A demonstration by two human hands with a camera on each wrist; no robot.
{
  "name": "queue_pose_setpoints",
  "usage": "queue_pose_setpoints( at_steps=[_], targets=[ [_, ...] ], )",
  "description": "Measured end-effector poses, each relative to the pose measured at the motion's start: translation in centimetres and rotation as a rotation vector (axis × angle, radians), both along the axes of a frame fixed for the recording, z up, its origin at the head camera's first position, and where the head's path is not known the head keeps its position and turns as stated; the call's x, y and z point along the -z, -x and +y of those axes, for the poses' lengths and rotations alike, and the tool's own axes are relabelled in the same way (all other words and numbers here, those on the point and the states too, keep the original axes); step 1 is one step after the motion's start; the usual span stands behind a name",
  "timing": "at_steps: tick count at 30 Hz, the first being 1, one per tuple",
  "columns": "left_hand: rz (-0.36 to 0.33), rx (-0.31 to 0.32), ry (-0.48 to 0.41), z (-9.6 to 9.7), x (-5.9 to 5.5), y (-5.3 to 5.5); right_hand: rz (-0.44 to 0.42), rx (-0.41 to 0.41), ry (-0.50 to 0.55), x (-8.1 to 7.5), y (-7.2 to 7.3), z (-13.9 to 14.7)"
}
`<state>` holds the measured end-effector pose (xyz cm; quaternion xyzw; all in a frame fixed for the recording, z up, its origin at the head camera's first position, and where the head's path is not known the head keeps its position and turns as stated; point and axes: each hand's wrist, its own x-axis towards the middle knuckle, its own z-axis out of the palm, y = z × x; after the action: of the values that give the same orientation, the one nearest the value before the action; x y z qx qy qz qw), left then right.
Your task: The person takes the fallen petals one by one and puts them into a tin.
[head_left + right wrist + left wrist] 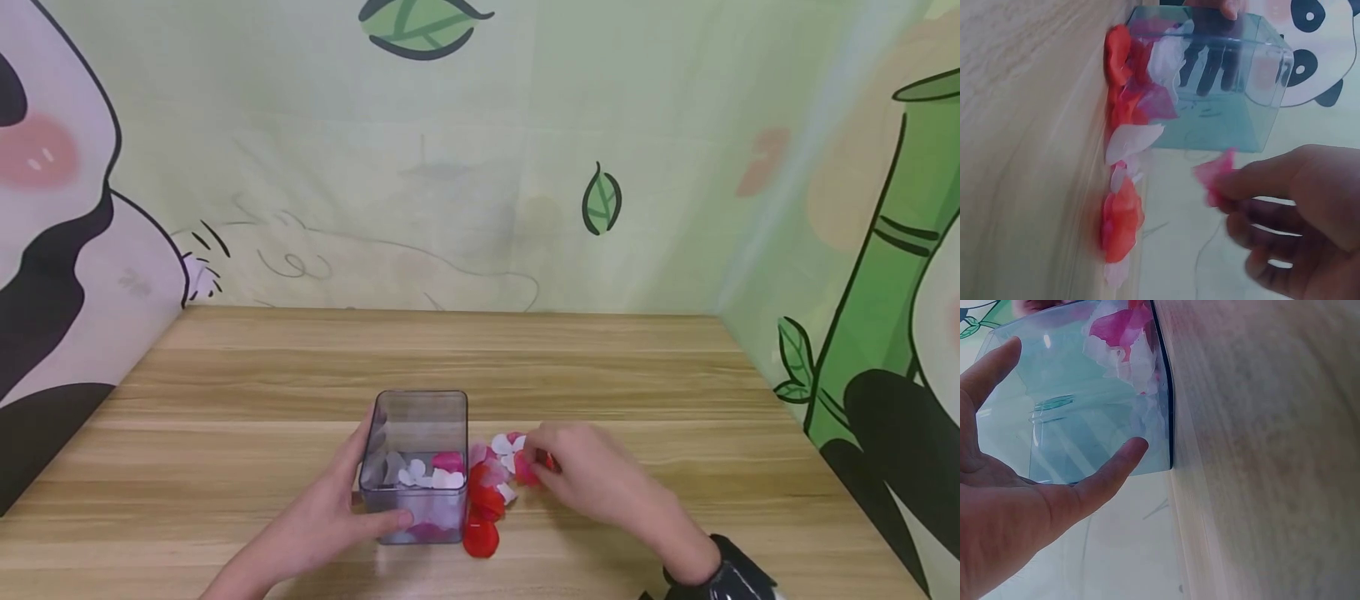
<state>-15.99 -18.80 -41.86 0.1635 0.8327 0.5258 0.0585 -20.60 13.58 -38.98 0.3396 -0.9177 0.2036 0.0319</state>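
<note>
Head view: the left hand (330,517) grips a transparent box (438,510) standing on the surface (300,367) and containing white and pink petals (447,479); loose petals (486,500) lie beside it, near the right hand (588,471). Left wrist view: thumb and fingers (1110,472) spread wide about the box. Right wrist view: fingers pinch a pink petal (1213,174).

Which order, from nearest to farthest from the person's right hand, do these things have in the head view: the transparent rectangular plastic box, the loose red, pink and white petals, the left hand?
1. Petals: on the table, right by the right hand.
2. Box: left of the petals.
3. Left hand: farthest, mostly on the box's left side.
</note>
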Motion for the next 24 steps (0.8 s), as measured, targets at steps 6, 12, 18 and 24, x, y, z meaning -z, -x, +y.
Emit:
queue_pose_setpoints(
  at_steps=[6,12,18,24],
  targets=[
    [-0.007,-0.002,-0.003,0.1,0.0,0.0,0.179,-0.006,0.183,-0.3,-0.4,-1.2],
    [-0.02,-0.003,-0.004,0.1,0.0,0.1,0.263,-0.056,0.315,-0.7,-0.9,-2.2],
    [-0.035,0.001,-0.017,0.1,0.0,0.1,0.32,-0.085,0.379,-1.2,-1.1,-3.2],
    [-0.029,0.012,-0.032,0.1,0.0,0.1,0.369,-0.139,0.443,-1.6,-1.5,-4.3]
  ],
)
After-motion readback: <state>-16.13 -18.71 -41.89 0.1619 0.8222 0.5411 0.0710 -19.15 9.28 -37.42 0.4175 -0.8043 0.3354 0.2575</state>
